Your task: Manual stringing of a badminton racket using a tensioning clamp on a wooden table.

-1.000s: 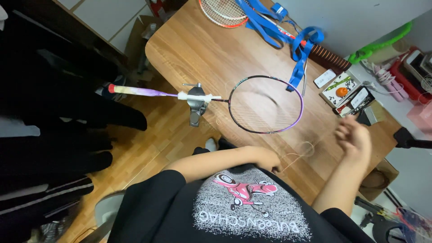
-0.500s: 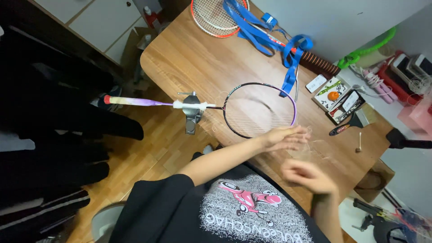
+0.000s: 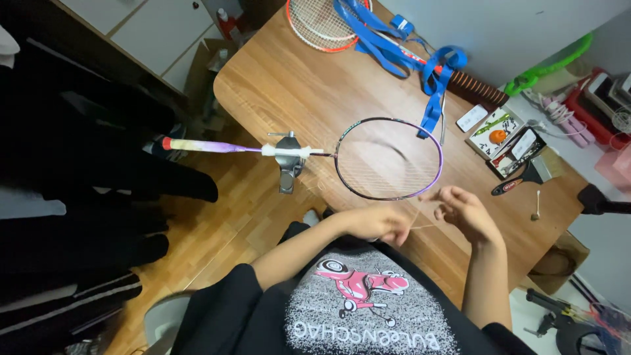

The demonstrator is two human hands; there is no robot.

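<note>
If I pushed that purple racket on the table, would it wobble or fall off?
Probably not much. The purple racket looks gripped at its shaft by a metal clamp, so it should stay put. Its long handle hangs past the wooden table, so unclamped it might tip. The thin frame suggests it's light.

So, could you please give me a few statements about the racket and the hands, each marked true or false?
1. The purple-framed racket is held at its shaft by a metal clamp. True.
2. The left hand grips the racket's handle. False: it is near the frame's lower edge, at a thin string.
3. The right hand is over the wooden table. True.
4. A blue strap lies across the purple-framed racket's head. False: it mostly lies beyond it, over an orange-framed racket.
</note>
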